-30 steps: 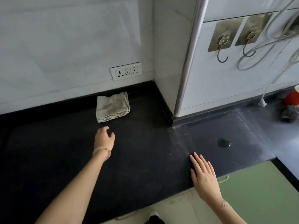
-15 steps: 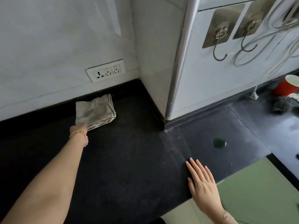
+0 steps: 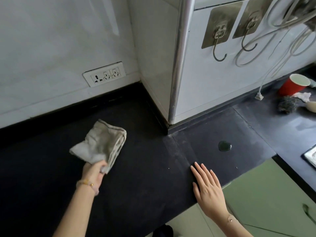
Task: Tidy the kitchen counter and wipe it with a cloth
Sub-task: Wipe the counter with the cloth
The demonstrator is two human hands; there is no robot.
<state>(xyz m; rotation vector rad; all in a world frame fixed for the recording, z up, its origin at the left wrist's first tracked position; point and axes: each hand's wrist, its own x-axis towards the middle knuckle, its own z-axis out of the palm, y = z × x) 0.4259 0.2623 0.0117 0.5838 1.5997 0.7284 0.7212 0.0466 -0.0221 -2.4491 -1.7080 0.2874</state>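
A folded beige cloth (image 3: 102,142) is held up off the black counter (image 3: 145,168) by its near corner, pinched in my left hand (image 3: 93,174). The cloth hangs out toward the wall, left of the counter's inner corner. My right hand (image 3: 207,187) lies flat, palm down, fingers spread, on the counter near its front edge. A small dark green puddle (image 3: 224,145) sits on the counter just beyond my right hand's fingertips.
A wall socket (image 3: 104,76) is low on the back wall. A metal pipe (image 3: 179,57) runs down the wall corner, two hooks (image 3: 220,40) beside it. At far right stand a red cup (image 3: 293,86), a steel scourer (image 3: 289,104) and a crumpled tissue.
My left hand reached the cloth by the wall, gripped its near corner and pulled it toward me, lifting it off the counter. My right hand has stayed flat in place.
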